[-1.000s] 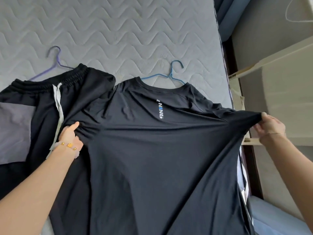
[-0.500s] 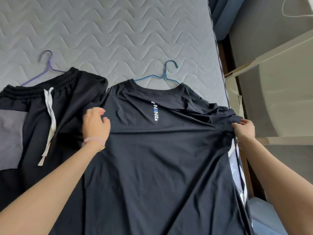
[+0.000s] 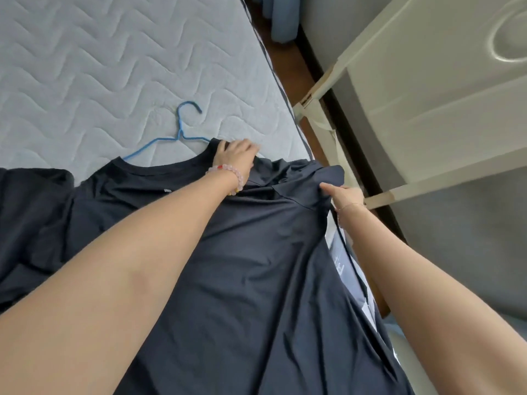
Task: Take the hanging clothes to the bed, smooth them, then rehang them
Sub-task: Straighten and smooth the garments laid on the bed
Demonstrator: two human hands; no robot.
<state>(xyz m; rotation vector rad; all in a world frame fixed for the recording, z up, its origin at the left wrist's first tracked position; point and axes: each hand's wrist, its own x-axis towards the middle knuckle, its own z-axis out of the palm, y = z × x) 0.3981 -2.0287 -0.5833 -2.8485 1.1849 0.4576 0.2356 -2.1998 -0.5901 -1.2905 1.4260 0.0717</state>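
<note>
T-shirt [image 3: 256, 266] spread on the mattress [image 3: 99, 67], blue hanger [image 3: 179, 126] in the neck; gripping the collar with curled left hand [image 3: 235, 156], pinching the sleeve in the right hand [image 3: 346, 195]; tug gently outward, keep the shoulder on the hanger, probably.

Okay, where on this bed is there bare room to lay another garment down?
The quilted mattress is bare beyond and left of the blue hanger. Narrow strip right of it, up to the bed edge. Crowded nearer: black T-shirt, another dark garment at left.
</note>
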